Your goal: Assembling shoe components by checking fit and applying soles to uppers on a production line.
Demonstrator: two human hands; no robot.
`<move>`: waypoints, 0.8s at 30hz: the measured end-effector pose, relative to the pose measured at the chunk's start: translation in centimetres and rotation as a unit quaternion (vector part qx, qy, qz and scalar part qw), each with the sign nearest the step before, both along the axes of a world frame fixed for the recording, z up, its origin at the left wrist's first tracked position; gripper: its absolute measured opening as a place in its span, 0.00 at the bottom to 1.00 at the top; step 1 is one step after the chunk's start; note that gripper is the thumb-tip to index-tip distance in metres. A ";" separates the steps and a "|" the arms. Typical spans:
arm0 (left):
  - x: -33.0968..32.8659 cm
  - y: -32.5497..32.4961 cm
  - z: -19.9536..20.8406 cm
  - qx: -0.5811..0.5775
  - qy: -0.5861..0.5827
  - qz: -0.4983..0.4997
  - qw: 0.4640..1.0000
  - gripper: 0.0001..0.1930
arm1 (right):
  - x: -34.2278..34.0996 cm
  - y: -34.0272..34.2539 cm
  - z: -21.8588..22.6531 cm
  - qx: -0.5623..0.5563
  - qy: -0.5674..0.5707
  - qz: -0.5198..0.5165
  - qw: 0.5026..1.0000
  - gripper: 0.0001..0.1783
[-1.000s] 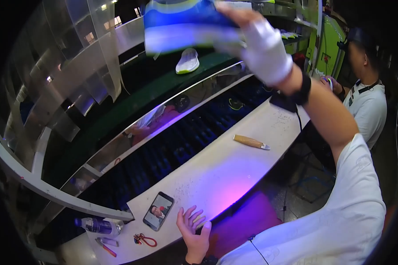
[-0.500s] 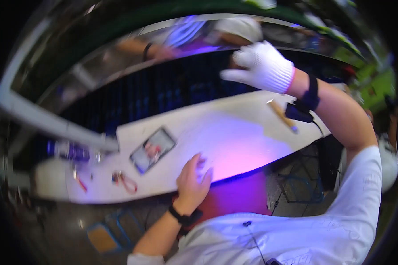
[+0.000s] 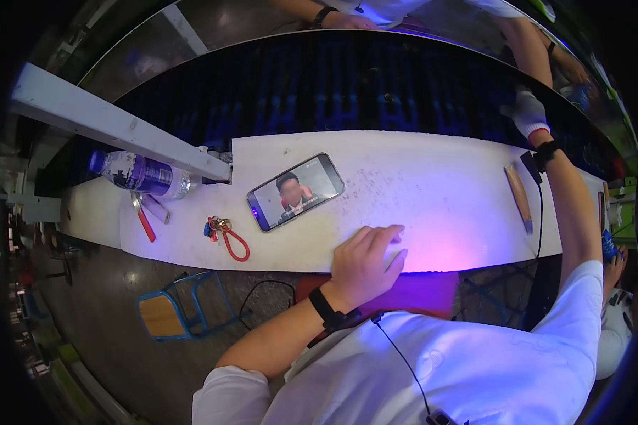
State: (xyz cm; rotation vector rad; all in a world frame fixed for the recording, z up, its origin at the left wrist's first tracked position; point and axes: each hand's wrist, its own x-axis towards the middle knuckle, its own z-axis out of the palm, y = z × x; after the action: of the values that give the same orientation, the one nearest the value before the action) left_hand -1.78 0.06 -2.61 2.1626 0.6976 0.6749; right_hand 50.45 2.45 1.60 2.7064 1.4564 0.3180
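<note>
My bare left hand (image 3: 367, 262) is at the front edge of the white worktop (image 3: 418, 170), thumb apart from loosely bent fingers, holding nothing. A phone (image 3: 295, 192) with a video picture lies up and left of it. My right hand (image 3: 529, 113), in a white knitted glove, reaches over the dark glossy strip (image 3: 347, 78) beyond the worktop. Its fingers fade into the dark, so I cannot see whether they hold anything. Beside my right forearm lies a wooden-handled tool (image 3: 519, 198). Keys with a red loop (image 3: 235, 244) rest left of my left hand.
A white post (image 3: 120, 124) slants in at left, near a water bottle (image 3: 145, 175) and a red-handled tool (image 3: 147, 225). A blue-framed stool (image 3: 166, 315) stands below. Another person's hand (image 3: 617, 265) is at far right. A cable runs beside my right forearm.
My gloved right hand has moved right and farther out over the dark strip from above the worktop. My left hand has come slightly right. The view has shifted and become sharper.
</note>
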 end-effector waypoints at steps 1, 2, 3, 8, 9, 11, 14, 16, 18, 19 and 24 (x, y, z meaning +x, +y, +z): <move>0.0 0.0 0.5 0.002 -0.001 -0.001 1.000 0.25 | -4.4 0.2 2.3 0.004 -0.022 0.040 0.999 0.39; 0.6 0.3 1.3 0.052 -0.031 0.020 0.998 0.29 | -7.7 -1.6 4.5 0.005 0.024 0.082 0.996 0.34; 0.8 0.6 2.2 0.107 -0.055 0.051 0.991 0.32 | -12.9 -2.9 6.9 0.088 0.114 0.262 0.954 0.33; 1.7 -0.8 4.3 0.162 -0.025 -0.051 0.985 0.37 | -21.8 -3.3 15.2 0.114 -0.048 0.582 0.803 0.22; 1.8 -1.2 3.0 0.115 -0.042 -0.093 0.988 0.37 | -21.0 -1.4 18.3 0.194 -0.089 0.575 0.790 0.22; 2.0 -1.7 1.5 0.127 -0.055 -0.097 0.986 0.34 | -19.8 0.9 21.5 0.208 -0.057 0.487 0.846 0.18; 2.9 -2.5 0.6 0.133 -0.089 -0.065 0.985 0.32 | -17.5 4.0 24.9 0.233 0.050 0.198 0.951 0.14; 2.9 -3.1 0.8 0.101 -0.088 -0.031 0.991 0.30 | -15.3 5.6 25.4 0.239 0.002 0.112 0.965 0.16; 2.6 -3.6 1.0 0.098 -0.084 -0.015 0.992 0.30 | -15.7 6.4 25.2 0.283 -0.055 0.069 0.955 0.15; 2.5 -3.8 1.0 0.091 -0.082 -0.002 0.992 0.30 | -15.6 6.0 25.4 0.286 -0.055 0.069 0.954 0.15; 2.9 -3.4 0.8 0.099 -0.098 -0.016 0.990 0.31 | -13.0 2.5 24.8 0.284 0.006 0.057 0.957 0.21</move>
State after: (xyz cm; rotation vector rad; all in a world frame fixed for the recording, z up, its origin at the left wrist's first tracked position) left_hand 1.14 -3.31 -1.80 2.2419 0.5078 0.9593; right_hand 37.47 4.94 26.41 3.0409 1.7513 0.8493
